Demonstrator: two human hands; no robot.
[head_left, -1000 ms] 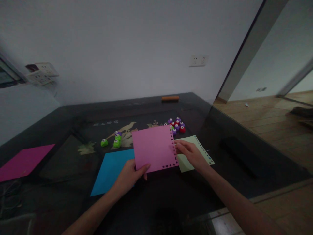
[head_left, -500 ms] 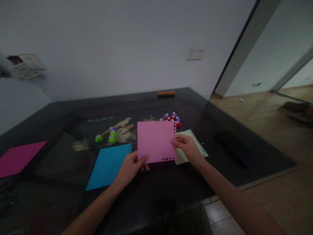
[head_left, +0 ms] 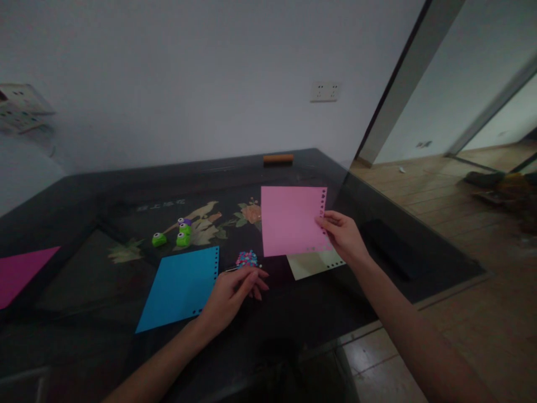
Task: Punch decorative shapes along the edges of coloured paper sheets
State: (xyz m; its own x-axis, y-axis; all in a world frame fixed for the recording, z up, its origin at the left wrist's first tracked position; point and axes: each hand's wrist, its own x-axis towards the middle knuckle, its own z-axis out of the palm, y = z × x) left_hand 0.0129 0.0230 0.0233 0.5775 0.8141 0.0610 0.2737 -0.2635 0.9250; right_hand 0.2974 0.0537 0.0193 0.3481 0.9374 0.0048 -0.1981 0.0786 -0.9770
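A pink sheet of paper (head_left: 291,221) with small shapes punched along its right edge is pinched by my right hand (head_left: 344,232) at that edge, raised over the table. Behind its lower part lies a pale yellow-green sheet (head_left: 308,268), also punched and partly covered. My left hand (head_left: 237,288) holds nothing, its fingers loosely apart just below a small heap of pink, blue and white confetti (head_left: 246,258). To its left is a blue sheet (head_left: 180,285) with punched holes along its right and lower edges.
Several green and purple craft punches (head_left: 183,235) with eye-like tops stand left of centre. A magenta sheet (head_left: 25,274) lies at the far left. An orange-brown roll (head_left: 278,159) sits by the wall, and a dark flat object (head_left: 388,249) rests at the right.
My left hand has let go of the pink sheet. My right hand has moved it up and right, uncovering the confetti heap. The red and purple punches are now hidden behind the sheet.
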